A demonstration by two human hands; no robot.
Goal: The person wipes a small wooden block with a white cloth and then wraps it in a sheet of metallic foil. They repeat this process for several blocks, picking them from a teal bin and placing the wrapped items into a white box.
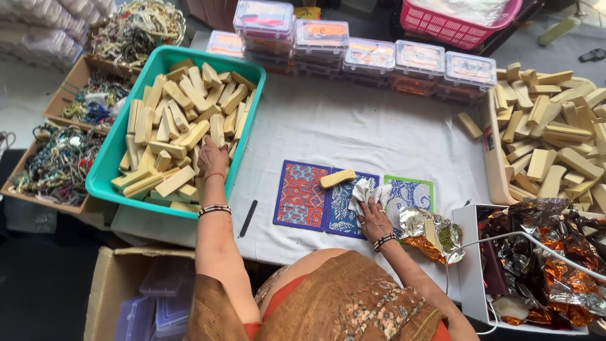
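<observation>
My left hand [211,161] reaches into a teal tub [107,165] heaped with pale yellow wooden blocks [173,126] and rests on them; whether it grips one I cannot tell. My right hand [374,218] presses a crumpled white cloth [366,191] onto a blue patterned card [344,205]. One loose yellow block [338,178] lies across the cards. A red-orange patterned card [301,194] sits to the left and a green-edged blue card [410,192] to the right.
A black pen [248,218] lies on the white cloth-covered table [353,126]. Clear lidded boxes [379,57] line the back. More yellow blocks [555,145] pile at right. Foil wrappers [543,252] fill a white box; bead trays [60,161] stand left.
</observation>
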